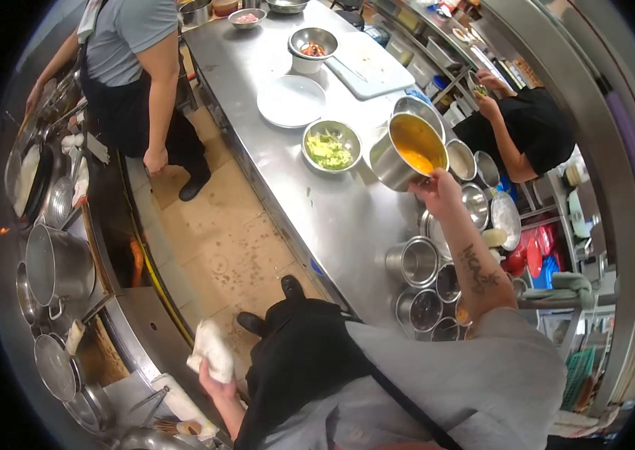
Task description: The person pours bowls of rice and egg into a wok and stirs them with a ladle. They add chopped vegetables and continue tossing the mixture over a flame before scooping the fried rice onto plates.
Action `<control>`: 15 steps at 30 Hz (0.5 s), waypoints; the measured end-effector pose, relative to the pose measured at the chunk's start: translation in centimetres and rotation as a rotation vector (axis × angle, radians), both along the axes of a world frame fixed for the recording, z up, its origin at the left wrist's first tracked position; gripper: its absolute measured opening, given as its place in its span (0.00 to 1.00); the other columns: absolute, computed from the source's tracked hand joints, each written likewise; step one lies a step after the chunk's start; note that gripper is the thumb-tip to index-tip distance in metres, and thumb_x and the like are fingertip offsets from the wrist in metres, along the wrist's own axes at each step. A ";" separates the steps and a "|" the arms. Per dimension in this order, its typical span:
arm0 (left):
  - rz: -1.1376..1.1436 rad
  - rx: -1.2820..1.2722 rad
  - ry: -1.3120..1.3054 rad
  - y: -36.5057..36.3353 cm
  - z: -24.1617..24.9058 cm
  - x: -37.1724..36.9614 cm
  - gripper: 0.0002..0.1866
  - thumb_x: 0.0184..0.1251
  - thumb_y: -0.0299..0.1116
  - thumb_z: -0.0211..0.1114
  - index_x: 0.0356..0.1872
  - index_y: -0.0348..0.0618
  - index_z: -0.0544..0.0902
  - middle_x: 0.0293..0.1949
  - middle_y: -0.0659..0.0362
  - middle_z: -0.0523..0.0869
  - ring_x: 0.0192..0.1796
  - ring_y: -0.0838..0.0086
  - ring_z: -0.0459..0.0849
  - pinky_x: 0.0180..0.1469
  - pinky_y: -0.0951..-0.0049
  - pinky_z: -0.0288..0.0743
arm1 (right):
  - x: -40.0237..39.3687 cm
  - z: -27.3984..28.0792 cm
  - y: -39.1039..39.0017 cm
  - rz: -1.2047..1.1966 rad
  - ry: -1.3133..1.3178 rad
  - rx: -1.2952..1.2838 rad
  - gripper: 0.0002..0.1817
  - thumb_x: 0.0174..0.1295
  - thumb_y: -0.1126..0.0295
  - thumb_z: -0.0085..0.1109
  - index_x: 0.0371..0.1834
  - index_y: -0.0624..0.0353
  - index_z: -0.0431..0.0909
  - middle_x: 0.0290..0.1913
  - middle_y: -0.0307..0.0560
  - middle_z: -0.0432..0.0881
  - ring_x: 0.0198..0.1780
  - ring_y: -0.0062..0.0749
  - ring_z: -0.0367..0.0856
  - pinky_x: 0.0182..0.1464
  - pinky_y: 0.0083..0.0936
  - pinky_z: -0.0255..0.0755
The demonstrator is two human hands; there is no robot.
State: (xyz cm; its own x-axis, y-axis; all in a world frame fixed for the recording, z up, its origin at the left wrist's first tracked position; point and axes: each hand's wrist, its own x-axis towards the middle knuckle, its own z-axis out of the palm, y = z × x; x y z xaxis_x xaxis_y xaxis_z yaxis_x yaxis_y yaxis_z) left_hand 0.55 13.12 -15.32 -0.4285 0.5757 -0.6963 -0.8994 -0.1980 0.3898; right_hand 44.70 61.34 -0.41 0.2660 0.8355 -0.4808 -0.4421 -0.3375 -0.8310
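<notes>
A steel tabletop (362, 232) spans this kitchen. Right of upper centre, an orange-coated metal pot (386, 166) lies just up-left of the right hand (441, 191), its long axis running base-left to mouth-right; that grip is closed at its rim, forearm stretched up-frame. At lower left, the left hand (216, 384) clutches a white cloth (214, 351).

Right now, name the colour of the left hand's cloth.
Off-white cloth, in the head view.
</notes>
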 end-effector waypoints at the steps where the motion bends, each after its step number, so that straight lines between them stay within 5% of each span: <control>1: 0.016 -0.026 -0.006 -1.8 -0.7 -0.3 0.25 0.68 0.35 0.55 0.65 0.38 0.69 0.57 0.51 0.80 0.57 0.60 0.81 0.59 0.59 0.75 | 0.8 -1.6 2.8 0.014 0.030 0.018 0.03 0.62 0.77 0.49 0.37 0.65 0.71 0.29 0.42 0.68 0.34 0.34 0.75 0.52 0.60 0.78; 5: 0.125 -0.189 0.002 -7.7 -2.7 0.6 0.23 0.67 0.37 0.56 0.61 0.40 0.72 0.52 0.52 0.84 0.52 0.60 0.84 0.53 0.58 0.79 | -3.4 -1.5 10.4 -0.086 -0.053 0.007 0.06 0.58 0.80 0.48 0.39 0.67 0.69 0.35 0.47 0.68 0.36 0.39 0.75 0.52 0.58 0.79; 10: 0.247 -0.367 0.008 -13.6 -4.6 4.4 0.20 0.65 0.40 0.58 0.55 0.42 0.76 0.47 0.55 0.86 0.46 0.62 0.85 0.46 0.58 0.80 | -6.8 -7.9 20.4 -0.194 -0.022 0.082 0.15 0.58 0.81 0.47 0.50 0.72 0.69 0.46 0.57 0.74 0.44 0.47 0.79 0.48 0.59 0.81; 15: 0.226 -0.416 -0.171 -20.3 -6.8 6.2 0.20 0.65 0.42 0.60 0.53 0.44 0.75 0.45 0.57 0.86 0.45 0.65 0.85 0.44 0.64 0.79 | -9.6 -8.9 24.7 -0.183 -0.026 0.082 0.20 0.59 0.78 0.51 0.56 0.70 0.69 0.53 0.60 0.75 0.47 0.49 0.81 0.37 0.51 0.84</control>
